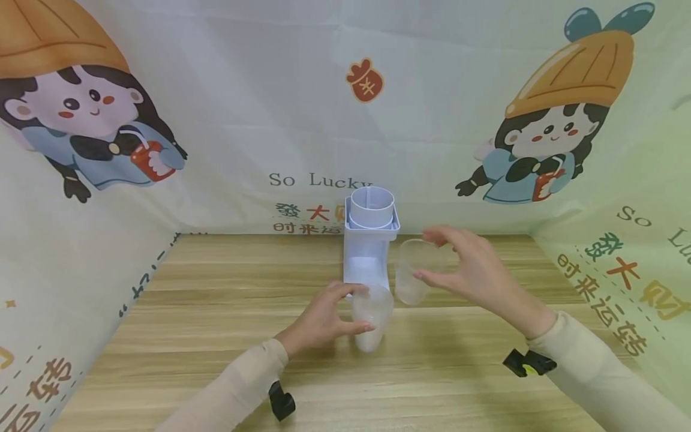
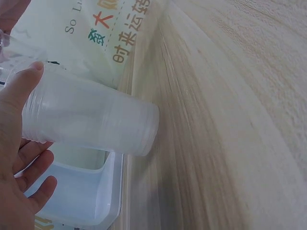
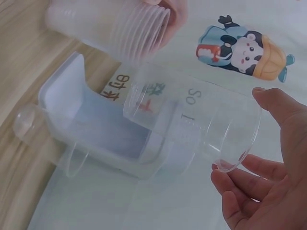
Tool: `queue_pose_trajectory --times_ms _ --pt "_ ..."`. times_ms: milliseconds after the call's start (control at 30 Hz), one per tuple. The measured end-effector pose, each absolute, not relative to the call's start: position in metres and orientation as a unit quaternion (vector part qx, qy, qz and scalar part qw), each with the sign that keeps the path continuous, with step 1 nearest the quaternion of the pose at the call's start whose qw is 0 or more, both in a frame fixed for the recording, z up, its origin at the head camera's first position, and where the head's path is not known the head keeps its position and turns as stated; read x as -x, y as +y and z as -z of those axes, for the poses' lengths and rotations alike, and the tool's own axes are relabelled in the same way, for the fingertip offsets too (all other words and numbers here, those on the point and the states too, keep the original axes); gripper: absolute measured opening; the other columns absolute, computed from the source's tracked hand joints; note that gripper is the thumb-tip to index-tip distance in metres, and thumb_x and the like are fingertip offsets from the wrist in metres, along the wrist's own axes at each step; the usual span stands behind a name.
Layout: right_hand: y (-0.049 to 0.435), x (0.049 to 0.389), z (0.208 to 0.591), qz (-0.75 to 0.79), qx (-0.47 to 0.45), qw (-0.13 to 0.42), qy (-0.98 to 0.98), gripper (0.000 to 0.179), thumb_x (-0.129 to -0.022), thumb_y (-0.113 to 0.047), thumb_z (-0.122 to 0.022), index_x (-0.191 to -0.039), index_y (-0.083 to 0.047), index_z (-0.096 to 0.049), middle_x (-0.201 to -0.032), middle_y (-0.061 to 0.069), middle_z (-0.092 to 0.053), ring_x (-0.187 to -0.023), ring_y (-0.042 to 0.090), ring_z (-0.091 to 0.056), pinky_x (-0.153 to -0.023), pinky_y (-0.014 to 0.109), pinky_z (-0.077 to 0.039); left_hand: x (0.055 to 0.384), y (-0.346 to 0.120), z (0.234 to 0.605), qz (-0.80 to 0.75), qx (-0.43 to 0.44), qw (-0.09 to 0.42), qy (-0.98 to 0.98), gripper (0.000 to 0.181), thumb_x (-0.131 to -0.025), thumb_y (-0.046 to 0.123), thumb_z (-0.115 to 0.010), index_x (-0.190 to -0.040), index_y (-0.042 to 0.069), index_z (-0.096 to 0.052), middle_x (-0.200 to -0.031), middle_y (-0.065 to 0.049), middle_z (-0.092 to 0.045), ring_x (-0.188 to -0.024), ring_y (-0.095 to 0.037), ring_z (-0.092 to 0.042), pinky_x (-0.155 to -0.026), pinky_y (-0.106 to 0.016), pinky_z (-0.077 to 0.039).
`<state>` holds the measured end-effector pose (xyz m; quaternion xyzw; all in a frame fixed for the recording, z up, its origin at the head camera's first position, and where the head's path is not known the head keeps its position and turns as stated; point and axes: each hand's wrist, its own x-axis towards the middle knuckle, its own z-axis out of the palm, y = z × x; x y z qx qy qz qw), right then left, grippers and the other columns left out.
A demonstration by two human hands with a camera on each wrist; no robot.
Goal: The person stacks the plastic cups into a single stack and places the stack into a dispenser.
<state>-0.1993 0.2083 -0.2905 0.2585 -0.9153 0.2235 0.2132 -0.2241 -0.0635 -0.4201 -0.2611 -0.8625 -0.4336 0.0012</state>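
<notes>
Facing inward, left hand (image 1: 320, 318) grips stacked cups (image 1: 374, 309), right hand (image 1: 477, 273) a cylinder (image 3: 206, 120).

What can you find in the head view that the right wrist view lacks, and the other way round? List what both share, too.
Only head: the red bag print, the left sleeve, the right sleeve and a black clip by each wrist.

Only right wrist: the separate rims along the cup stack, which head blurs together.

Both: that stack in the left hand, the clear cup at the right hand, the white holder and the table.
</notes>
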Motion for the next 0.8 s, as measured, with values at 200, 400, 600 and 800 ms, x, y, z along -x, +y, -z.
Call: queue_pose_trajectory --times_ms 200,400,600,800 --pt "0.195 0.2 0.281 -0.242 -0.263 0.187 -0.915 0.068 -0.076 -0.037 -0.085 -0.132 -0.007 -0.058 -0.126 0.01 -0.069 -0.111 0.027 -0.064 -0.094 0.048 -0.053 0.225 -0.064 0.419 0.436 0.26 0.002 -0.862 0.067 -0.072 0.035 -0.088 -0.13 0.015 -0.062 -0.131 -0.01 -0.062 -0.12 -0.033 -0.057 -0.103 -0.054 -0.049" --pt "0.18 0.2 0.277 -0.264 -0.268 0.154 -0.914 0.071 -0.078 -0.039 -0.083 -0.136 -0.01 -0.055 -0.133 0.011 -0.065 -0.118 0.03 -0.062 -0.1 0.052 -0.05 0.226 -0.064 0.419 0.43 0.264 0.005 -0.863 0.066 -0.073 0.036 -0.088 -0.13 0.015 -0.062 -0.133 -0.01 -0.061 -0.12 -0.031 -0.057 -0.103 -0.054 -0.049" --pt "0.169 0.201 0.279 -0.276 -0.277 0.142 -0.909 0.071 -0.077 -0.039 -0.084 -0.135 -0.01 -0.056 -0.133 0.009 -0.065 -0.117 0.028 -0.062 -0.1 0.05 -0.05 0.226 -0.064 0.419 0.424 0.269 0.011 -0.865 0.068 -0.072 0.035 -0.088 -0.131 0.014 -0.062 -0.132 -0.009 -0.062 -0.12 -0.028 -0.057 -0.103 -0.053 -0.049" --pt "0.162 0.2 0.285 -0.27 -0.285 0.14 -0.909 0.071 -0.076 -0.037 -0.085 -0.135 -0.01 -0.056 -0.133 0.008 -0.064 -0.116 0.027 -0.061 -0.1 0.05 -0.05 0.225 -0.064 0.419 0.421 0.272 0.009 -0.865 0.071 -0.072 0.038 -0.088 -0.133 0.013 -0.06 -0.133 -0.008 -0.062 -0.121 -0.027 -0.057 -0.104 -0.052 -0.049"
